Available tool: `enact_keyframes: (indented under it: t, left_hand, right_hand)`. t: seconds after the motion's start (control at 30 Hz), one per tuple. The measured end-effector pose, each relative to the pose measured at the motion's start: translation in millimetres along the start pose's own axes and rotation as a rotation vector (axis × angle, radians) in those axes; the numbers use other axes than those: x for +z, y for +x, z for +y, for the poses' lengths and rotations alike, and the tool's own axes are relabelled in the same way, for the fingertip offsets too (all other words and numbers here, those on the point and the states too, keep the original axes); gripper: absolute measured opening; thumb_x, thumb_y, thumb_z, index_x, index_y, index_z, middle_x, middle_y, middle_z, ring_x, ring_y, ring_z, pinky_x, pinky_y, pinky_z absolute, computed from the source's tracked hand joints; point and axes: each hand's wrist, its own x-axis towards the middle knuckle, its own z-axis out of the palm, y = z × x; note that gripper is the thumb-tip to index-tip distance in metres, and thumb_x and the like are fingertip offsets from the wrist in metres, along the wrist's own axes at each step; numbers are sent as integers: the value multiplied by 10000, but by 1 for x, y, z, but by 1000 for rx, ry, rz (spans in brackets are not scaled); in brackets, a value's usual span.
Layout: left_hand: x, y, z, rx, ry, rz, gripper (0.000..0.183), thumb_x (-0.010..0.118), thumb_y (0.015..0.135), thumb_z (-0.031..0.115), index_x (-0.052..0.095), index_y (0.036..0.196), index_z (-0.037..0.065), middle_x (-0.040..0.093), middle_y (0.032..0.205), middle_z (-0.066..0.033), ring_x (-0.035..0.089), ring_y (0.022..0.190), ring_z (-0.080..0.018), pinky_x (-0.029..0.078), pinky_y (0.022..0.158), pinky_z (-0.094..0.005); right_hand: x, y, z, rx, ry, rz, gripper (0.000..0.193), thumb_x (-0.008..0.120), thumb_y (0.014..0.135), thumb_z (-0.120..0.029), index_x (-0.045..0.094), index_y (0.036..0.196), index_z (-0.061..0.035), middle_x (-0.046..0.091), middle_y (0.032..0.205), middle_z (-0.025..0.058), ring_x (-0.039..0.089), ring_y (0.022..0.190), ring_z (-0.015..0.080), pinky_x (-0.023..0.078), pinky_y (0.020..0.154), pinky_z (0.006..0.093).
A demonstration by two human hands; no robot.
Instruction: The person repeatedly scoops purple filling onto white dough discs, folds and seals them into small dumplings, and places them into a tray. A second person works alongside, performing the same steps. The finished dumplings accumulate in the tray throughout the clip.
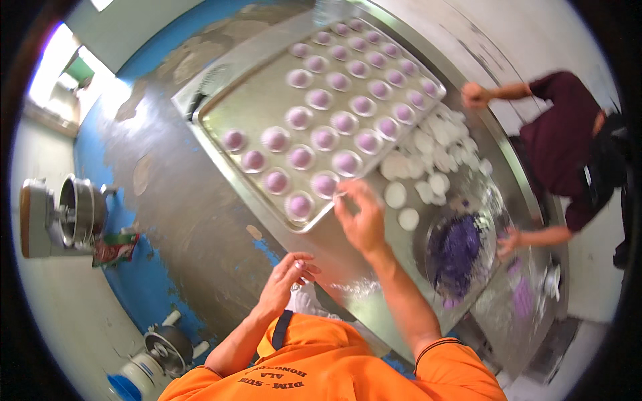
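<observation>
My right hand (363, 219) reaches to the near right edge of a metal tray (231, 110). Its thumb and fingertips close in a pinch on a small whitish bit, too blurred to name, beside a purple dough ball (326, 185) in a white paper cup. My left hand (284, 281) is held just off the tray's near corner, fingers curled in, with a small pale pinkish spot among them that I cannot make out. Rows of purple balls in paper cups cover much of the tray. Closest to my left hand is another ball (299, 206).
Loose white paper rounds (428, 147) lie right of the tray. Beyond them stands a bowl of deep purple mash (458, 254). A co-worker's hand (509, 240) is beside that bowl. A wire whisk (204, 90) lies at the tray's far left; a mixer (77, 212) stands left.
</observation>
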Motion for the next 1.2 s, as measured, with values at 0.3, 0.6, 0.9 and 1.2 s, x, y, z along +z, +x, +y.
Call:
enact_keyframes:
  t: [0.3,0.6,0.9,1.2]
  left_hand:
    - [58,48,14,-18,218,-249,448,351,1084,358,585,1259,19,717,1038,-103,619,900,-150,462,818,-297]
    - [131,56,22,12,411,-507,477,360,1077,390,584,1269,15,716,1047,-117,619,915,-156,462,830,-302]
    - [137,46,16,1,487,-484,471,376,1075,375,588,1253,-6,718,1051,-134,625,919,-176,473,838,-308]
    - [157,72,-33,44,540,-530,401,465,1047,324,600,1235,-3,728,1022,-145,666,948,-228,493,886,-352]
  right_hand:
    - [-102,-321,-5,868,-156,173,175,714,874,-90,724,1035,-22,715,964,100,699,848,203,552,773,330]
    - [-179,-386,39,864,-806,689,222,749,873,-117,681,1049,-1,610,1014,160,614,823,308,514,759,418]
    - [-95,-370,5,697,-441,466,148,738,894,-113,703,1009,-28,654,1028,140,661,874,308,554,778,396]
    - [-69,-289,34,505,-300,350,269,777,854,-108,673,1083,-15,675,1081,130,644,976,330,544,841,380]
